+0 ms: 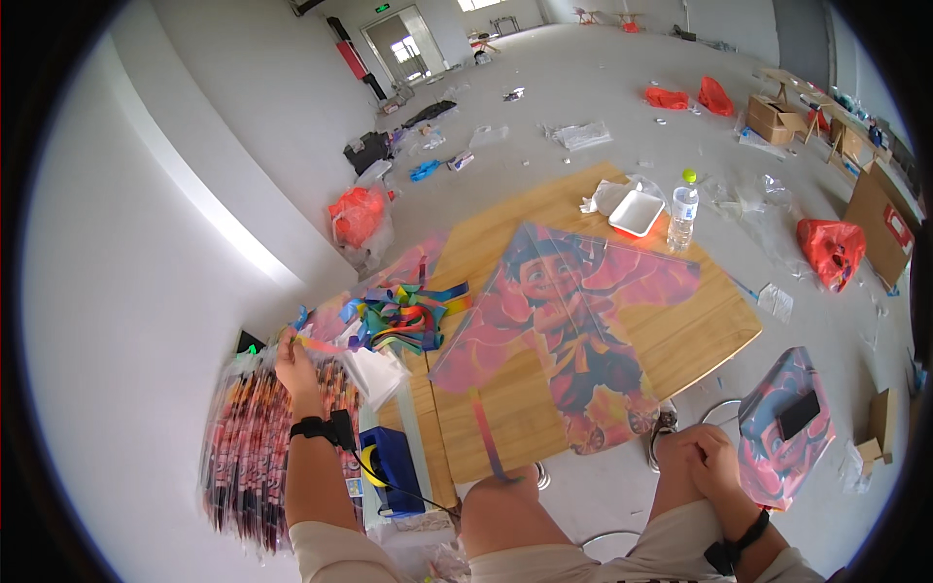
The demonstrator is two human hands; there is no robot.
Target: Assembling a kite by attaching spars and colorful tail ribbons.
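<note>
A kite [583, 321] printed with a cartoon figure lies flat on the wooden table [705, 330] in front of me. From its left wing a rainbow ribbon tail [485, 437] hangs toward my left knee. At the far left, my left hand [294, 364] is closed, its fingers pinching the end of a pinkish ribbon [318, 345]. That ribbon runs toward a tangled pile of rainbow ribbons [408, 319] on the table's left side. My right hand [714, 461] rests on my right knee with its fingers curled and nothing visible in them.
Packed kites in plastic [258, 437] stand below my left hand, beside a blue tape dispenser [394, 471]. A water bottle [683, 212] and a white tray [638, 212] occupy the far table edge. Right of my knee lies a printed package [777, 403] bearing a black phone-like object [800, 415].
</note>
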